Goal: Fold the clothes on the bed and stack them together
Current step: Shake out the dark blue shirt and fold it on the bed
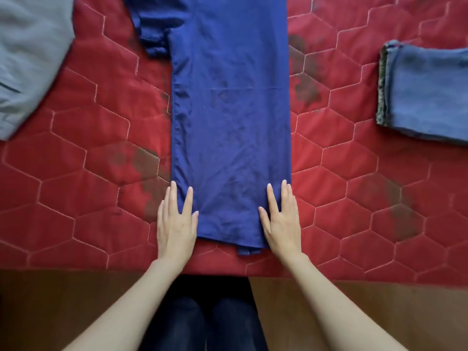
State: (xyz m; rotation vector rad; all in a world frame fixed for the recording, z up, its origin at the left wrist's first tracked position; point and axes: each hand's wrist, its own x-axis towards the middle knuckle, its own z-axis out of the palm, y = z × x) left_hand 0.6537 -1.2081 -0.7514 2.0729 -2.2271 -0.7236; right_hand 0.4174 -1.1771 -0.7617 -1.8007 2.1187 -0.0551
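Note:
A dark blue shirt point(229, 117) lies lengthwise down the middle of the red quilted bed point(83, 188), folded into a long narrow strip, with one sleeve sticking out at its upper left. My left hand point(176, 224) lies flat with straight fingers on the strip's near left corner. My right hand point(281, 221) lies flat the same way on the near right corner. A grey garment point(30, 54) is spread at the far left. A folded pair of blue jeans point(425, 89) sits at the right edge.
The bed's near edge runs across the frame just below my wrists, with a brown floor point(63, 300) beyond it. My dark-trousered legs point(207, 320) stand against the bed. Dark patches mark the quilt beside the shirt.

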